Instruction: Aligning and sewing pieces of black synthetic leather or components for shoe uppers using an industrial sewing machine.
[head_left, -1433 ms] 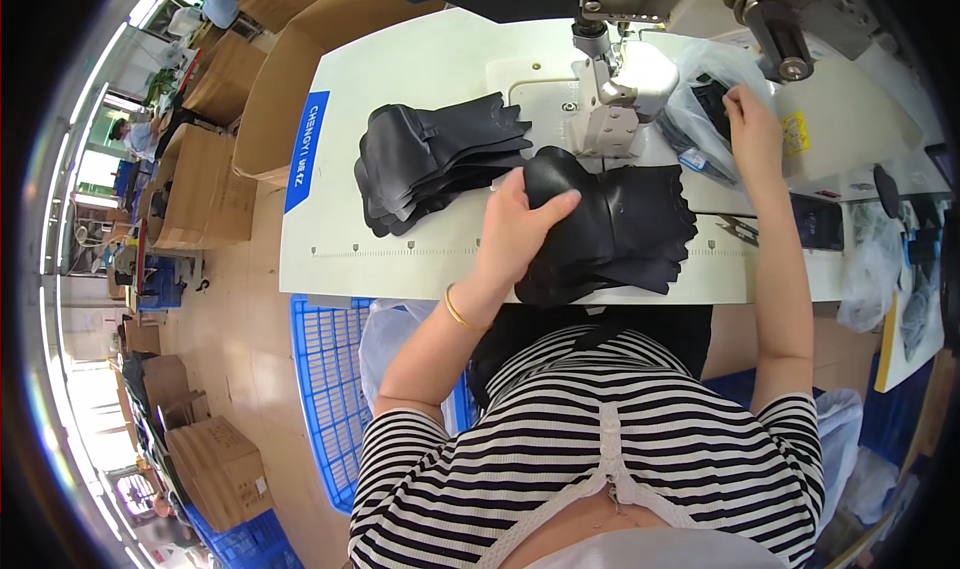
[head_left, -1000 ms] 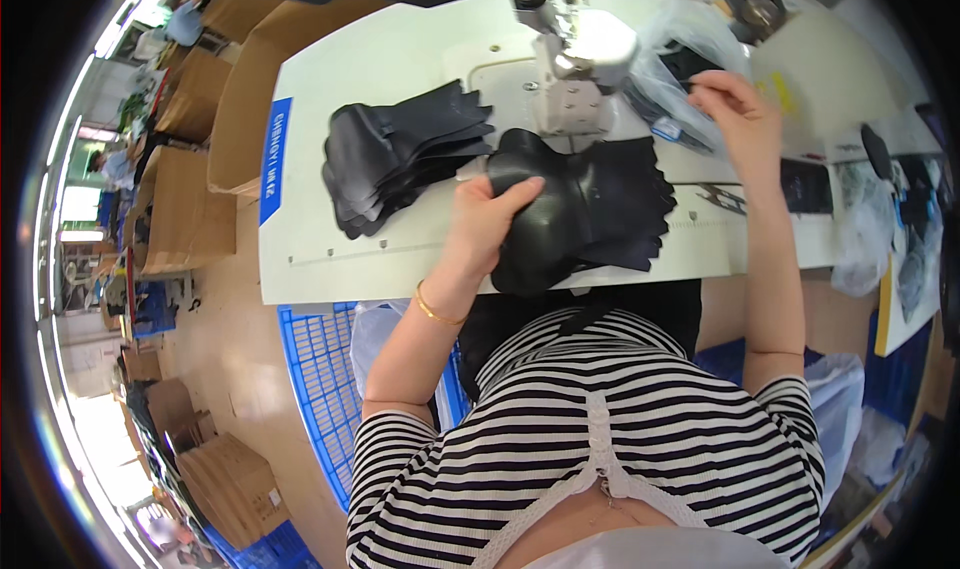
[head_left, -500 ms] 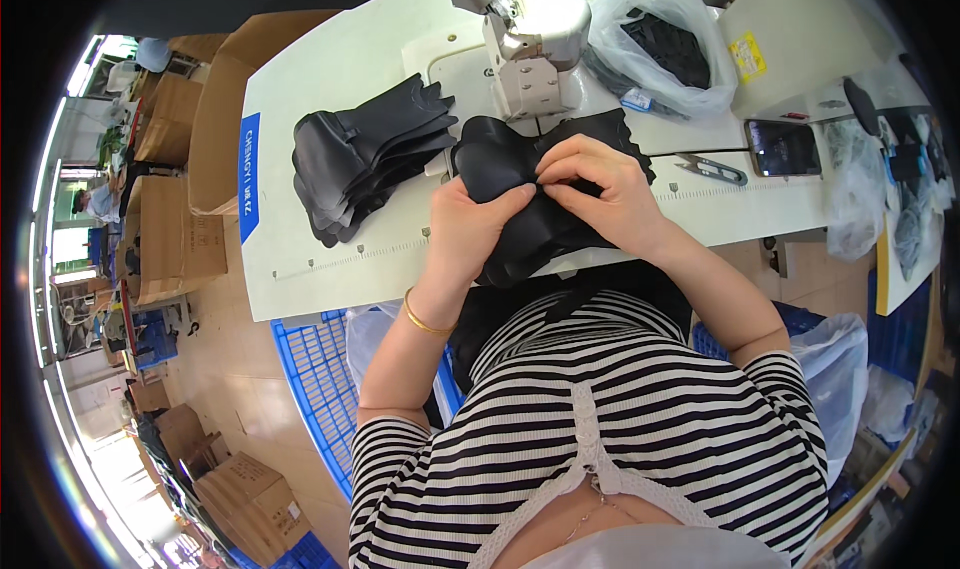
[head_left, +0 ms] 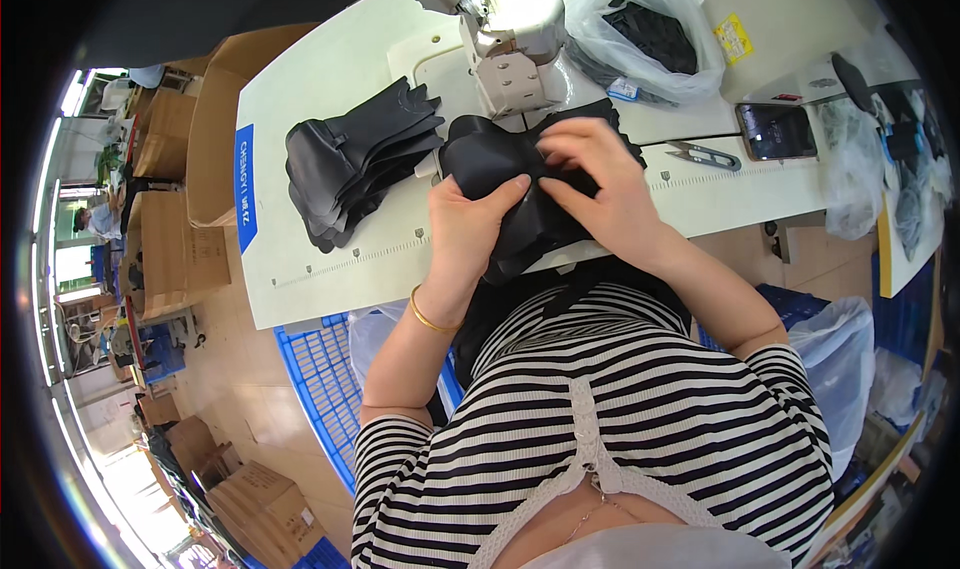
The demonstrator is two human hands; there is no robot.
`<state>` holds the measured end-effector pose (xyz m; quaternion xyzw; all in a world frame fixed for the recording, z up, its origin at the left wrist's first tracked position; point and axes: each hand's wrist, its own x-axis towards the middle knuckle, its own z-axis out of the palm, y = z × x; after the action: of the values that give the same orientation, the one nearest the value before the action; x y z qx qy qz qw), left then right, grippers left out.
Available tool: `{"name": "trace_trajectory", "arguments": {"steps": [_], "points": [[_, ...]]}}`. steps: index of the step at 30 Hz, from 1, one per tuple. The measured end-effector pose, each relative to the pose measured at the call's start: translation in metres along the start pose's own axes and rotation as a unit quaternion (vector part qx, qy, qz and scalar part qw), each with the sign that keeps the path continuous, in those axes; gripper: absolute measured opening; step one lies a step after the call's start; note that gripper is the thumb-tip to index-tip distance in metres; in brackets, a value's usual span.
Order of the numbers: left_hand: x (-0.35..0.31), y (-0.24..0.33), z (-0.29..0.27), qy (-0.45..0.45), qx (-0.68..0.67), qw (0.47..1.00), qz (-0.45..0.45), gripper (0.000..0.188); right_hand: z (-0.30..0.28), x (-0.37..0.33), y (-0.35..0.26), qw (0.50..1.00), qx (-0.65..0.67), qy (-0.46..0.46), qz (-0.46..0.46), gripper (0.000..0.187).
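Note:
A black moulded bra piece (head_left: 480, 157) with two rounded cups lies at the table's front edge, below the sewing machine (head_left: 520, 29). My left hand (head_left: 462, 224) grips its left side, thumb pressed on top near the middle and the other fingers hidden underneath. Over the right part, my right hand (head_left: 612, 194) has its thumb near the centre seam, while its slightly blurred fingers are raised apart from the thumb. To the left rests a stack of similar black moulded pieces (head_left: 345, 164) with jagged ends.
Thread snips (head_left: 708, 157) and a dark phone (head_left: 778, 132) lie right of my hands. Behind them sits a clear plastic bag (head_left: 702, 64) with black pieces inside. A blue crate (head_left: 318, 364) stands below the table's left front edge, near cardboard boxes (head_left: 180, 254).
My right fingers have lifted away from the thumb, where they were pinched at the middle of the bra piece. My left hand keeps its grip. The whole view has shifted slightly.

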<state>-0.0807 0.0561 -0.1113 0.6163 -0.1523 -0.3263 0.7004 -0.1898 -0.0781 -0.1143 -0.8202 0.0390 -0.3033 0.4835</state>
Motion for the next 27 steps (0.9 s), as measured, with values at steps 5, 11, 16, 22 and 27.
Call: {"name": "trace_trajectory", "arguments": {"steps": [5, 11, 16, 22, 27], "points": [[-0.012, 0.020, 0.005, 0.016, -0.085, 0.996, -0.022, 0.020, -0.021, -0.042, -0.017, 0.971, 0.133, -0.080, 0.182, 0.014], [-0.029, 0.033, 0.011, -0.087, -0.118, 0.989, -0.023, 0.023, 0.009, -0.051, -0.015, 0.632, 0.713, 0.016, 0.303, 0.027], [-0.033, 0.046, 0.013, -0.060, -0.023, 0.998, 0.017, 0.024, 0.009, -0.035, -0.021, 0.797, 0.489, 0.153, 0.320, 0.024], [-0.036, 0.048, 0.013, -0.047, -0.015, 0.998, 0.027, 0.023, 0.007, -0.031, -0.032, 0.916, 0.353, 0.128, 0.139, 0.030], [-0.037, 0.049, 0.018, -0.043, 0.010, 0.998, 0.044, 0.021, 0.008, -0.029, -0.031, 0.928, 0.329, 0.125, 0.121, 0.034]]}}
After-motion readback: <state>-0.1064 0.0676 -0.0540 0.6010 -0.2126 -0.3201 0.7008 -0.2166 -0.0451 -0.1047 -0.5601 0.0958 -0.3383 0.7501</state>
